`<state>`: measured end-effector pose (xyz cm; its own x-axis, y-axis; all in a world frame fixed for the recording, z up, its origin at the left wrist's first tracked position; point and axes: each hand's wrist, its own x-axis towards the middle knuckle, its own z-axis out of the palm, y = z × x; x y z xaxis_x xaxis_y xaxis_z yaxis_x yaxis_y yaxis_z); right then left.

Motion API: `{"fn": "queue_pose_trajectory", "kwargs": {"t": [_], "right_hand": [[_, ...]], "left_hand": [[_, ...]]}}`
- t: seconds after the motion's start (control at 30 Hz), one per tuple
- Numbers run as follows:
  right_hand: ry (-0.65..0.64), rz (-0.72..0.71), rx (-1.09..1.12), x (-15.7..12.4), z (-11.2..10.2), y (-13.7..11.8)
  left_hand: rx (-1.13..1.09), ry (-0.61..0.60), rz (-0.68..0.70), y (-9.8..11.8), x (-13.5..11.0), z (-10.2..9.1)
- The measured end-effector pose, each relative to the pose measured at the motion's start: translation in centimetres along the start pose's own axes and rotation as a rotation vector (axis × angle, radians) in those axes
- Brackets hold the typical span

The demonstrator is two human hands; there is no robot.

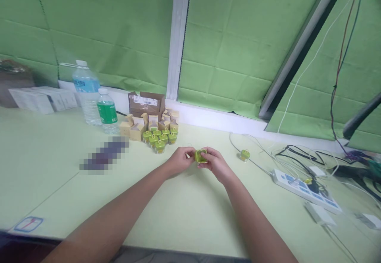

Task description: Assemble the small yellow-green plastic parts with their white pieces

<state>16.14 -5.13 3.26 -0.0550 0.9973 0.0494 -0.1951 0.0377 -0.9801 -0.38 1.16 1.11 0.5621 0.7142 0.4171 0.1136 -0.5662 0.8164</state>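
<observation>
Both my hands meet over the middle of the pale green table (190, 215). A small yellow-green gadget (200, 156) is pinched between them. My left hand (180, 160) grips its left side with curled fingers, and my right hand (214, 163) closes on its right side. Beyond my hands stands a cluster of several similar green gadgets (160, 139), with several small tan cartons (149, 125) behind them. One more green gadget (244, 155) sits alone to the right, beside a white cable.
Two water bottles (87, 92) stand at the back left near white boxes (38, 98). A brown cardboard box (146, 102) sits behind the cartons. A white power strip (306, 189), adapters and tangled cables fill the right side. Green padded panels form the back wall.
</observation>
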Motion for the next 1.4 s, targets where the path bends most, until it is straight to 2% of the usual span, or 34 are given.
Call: {"fn": "queue_pose_trajectory", "kwargs": {"t": [0.37, 0.57, 0.67, 0.8, 0.9, 1.0, 1.13, 1.23, 1.3, 1.4], "right_hand": [[0.087, -0.011, -0.107, 0.5, -0.2, 0.5], [0.112, -0.070, -0.247, 0.8, -0.2, 1.0], [0.086, -0.082, -0.275, 0.8, 0.4, 1.3], [0.029, -0.088, -0.328, 0.6, 0.7, 1.0], [0.127, -0.127, -0.489, 0.7, -0.6, 0.8], [0.252, -0.172, -0.788, 1.0, -2.1, 1.6], [0.166, -0.115, -1.052, 1.4, -2.7, 3.4], [0.212, -0.148, -0.979, 1.8, -2.6, 3.7], [0.258, -0.166, -0.805, 2.0, -2.5, 3.3], [0.242, -0.190, -0.514, 1.9, -2.0, 2.4]], "left_hand": [[0.056, -0.007, 0.009, -0.8, -0.2, 0.4], [0.197, 0.106, 0.173, -0.7, -0.9, 0.8], [0.231, 0.142, 0.202, -0.2, -1.0, 1.3], [0.227, 0.149, 0.152, 0.1, -0.8, 1.7], [0.227, 0.204, 0.122, -0.1, -0.6, 1.4], [0.227, 0.263, 0.086, -0.8, -0.3, 1.0], [0.238, 0.286, 0.068, -1.6, 0.0, 0.7], [0.246, 0.307, 0.086, -2.1, 0.2, 0.6], [0.253, 0.319, 0.109, -2.4, 0.3, 0.6], [0.279, 0.322, 0.130, -2.7, 0.4, 0.5]]}}
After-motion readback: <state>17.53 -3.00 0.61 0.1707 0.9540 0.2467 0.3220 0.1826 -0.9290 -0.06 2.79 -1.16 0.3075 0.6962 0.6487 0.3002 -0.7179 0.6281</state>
